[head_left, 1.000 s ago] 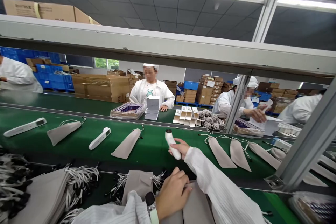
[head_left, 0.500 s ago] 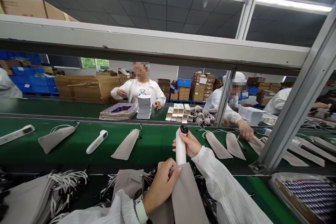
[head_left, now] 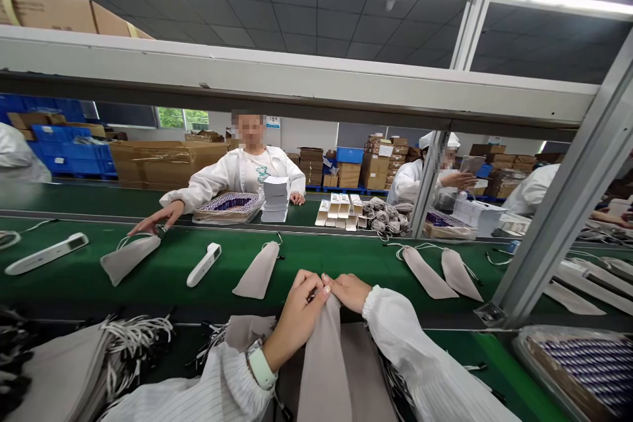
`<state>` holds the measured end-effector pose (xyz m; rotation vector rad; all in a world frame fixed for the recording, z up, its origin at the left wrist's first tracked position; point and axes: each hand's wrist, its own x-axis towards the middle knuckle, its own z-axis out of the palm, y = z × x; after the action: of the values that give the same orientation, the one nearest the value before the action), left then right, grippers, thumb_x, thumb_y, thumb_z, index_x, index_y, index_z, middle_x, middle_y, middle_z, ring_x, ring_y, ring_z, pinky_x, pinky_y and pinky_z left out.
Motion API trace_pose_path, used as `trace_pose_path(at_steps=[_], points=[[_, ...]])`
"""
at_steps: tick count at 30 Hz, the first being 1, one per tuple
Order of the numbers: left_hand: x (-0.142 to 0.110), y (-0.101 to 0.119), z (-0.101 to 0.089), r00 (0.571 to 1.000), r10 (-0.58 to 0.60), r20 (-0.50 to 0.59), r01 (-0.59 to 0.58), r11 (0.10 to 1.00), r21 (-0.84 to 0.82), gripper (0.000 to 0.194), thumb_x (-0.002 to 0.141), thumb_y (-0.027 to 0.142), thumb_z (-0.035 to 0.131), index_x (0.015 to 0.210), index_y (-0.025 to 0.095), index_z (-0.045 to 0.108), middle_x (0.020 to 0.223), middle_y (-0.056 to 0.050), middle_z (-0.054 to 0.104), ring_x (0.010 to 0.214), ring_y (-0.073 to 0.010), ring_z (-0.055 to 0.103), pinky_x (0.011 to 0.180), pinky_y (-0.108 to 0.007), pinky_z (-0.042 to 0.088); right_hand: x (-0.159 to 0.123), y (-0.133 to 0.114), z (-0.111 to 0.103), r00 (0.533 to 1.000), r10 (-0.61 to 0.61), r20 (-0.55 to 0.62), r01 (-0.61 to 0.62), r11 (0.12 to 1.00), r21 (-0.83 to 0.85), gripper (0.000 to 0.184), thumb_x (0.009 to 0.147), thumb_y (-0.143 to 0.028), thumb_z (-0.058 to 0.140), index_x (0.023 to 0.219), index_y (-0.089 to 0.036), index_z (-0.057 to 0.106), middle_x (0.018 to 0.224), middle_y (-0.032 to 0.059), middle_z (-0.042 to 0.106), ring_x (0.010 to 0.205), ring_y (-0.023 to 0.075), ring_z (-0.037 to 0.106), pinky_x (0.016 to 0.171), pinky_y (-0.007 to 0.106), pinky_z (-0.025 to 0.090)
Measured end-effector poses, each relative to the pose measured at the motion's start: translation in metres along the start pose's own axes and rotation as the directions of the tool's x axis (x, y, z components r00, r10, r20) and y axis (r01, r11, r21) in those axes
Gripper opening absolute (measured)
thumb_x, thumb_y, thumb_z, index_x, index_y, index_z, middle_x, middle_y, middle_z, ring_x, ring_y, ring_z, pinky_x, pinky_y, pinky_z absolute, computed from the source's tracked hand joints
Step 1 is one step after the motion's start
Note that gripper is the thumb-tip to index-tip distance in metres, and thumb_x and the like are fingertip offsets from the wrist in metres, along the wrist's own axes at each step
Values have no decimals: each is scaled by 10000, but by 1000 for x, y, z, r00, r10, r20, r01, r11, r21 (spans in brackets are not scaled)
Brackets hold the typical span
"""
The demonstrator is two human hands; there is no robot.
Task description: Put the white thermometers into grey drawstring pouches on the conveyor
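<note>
My left hand (head_left: 297,320) and my right hand (head_left: 350,290) meet at the top of a grey drawstring pouch (head_left: 324,369), each pinching its mouth. The white device seen earlier is out of sight, inside the pouch. The pouch hangs down over a stack of more grey pouches (head_left: 247,330) near the front edge. On the green conveyor belt (head_left: 306,264) just beyond my hands lie a filled grey pouch (head_left: 257,270) and a loose white device (head_left: 204,264).
Another white device (head_left: 47,254) and pouch (head_left: 128,257) lie left on the belt; a person's hand (head_left: 157,217) reaches across to that pouch. More pouches (head_left: 438,273) lie right. A metal post (head_left: 548,211) slants at right. Tray of purple items (head_left: 588,362) at lower right.
The white device went from my right hand down into the pouch held by my left. Both hands now pinch the pouch mouth. The person opposite reached out onto the belt.
</note>
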<state>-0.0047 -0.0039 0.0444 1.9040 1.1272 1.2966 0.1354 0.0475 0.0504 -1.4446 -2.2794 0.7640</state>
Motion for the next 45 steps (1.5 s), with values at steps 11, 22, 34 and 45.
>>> trace_pose_path(at_steps=[11,22,34,45], points=[[-12,41,-19,864,-361,350,352,931,91,197,776,378,395,813,186,418,575,54,415,498,-95,368,465,-196,285,-1,27,-30,763,20,-646,53,994,94,612,790,-572,153,679,-157,589,405,4,465,442,125,484,559,249,377],[-21,80,-28,941,-273,200,338,796,-502,257,836,398,332,721,185,418,454,91,242,377,-51,146,360,-174,139,-11,7,-22,790,-449,416,-9,671,742,626,557,-477,626,1077,-161,480,761,25,594,419,33,396,399,171,317],[-61,46,25,692,146,707,-322,939,120,321,815,336,426,1118,242,478,1172,-79,489,1079,-243,417,882,-353,320,2,58,-65,686,415,-597,-130,878,461,449,661,-377,476,1015,-101,479,981,131,558,872,216,537,659,295,444],[-71,35,33,647,37,761,-424,848,318,202,782,323,479,892,226,618,889,-62,615,885,-227,526,721,-308,416,16,119,-24,730,569,-377,-596,801,55,339,650,-322,569,909,-102,585,901,149,576,880,251,544,707,314,396]])
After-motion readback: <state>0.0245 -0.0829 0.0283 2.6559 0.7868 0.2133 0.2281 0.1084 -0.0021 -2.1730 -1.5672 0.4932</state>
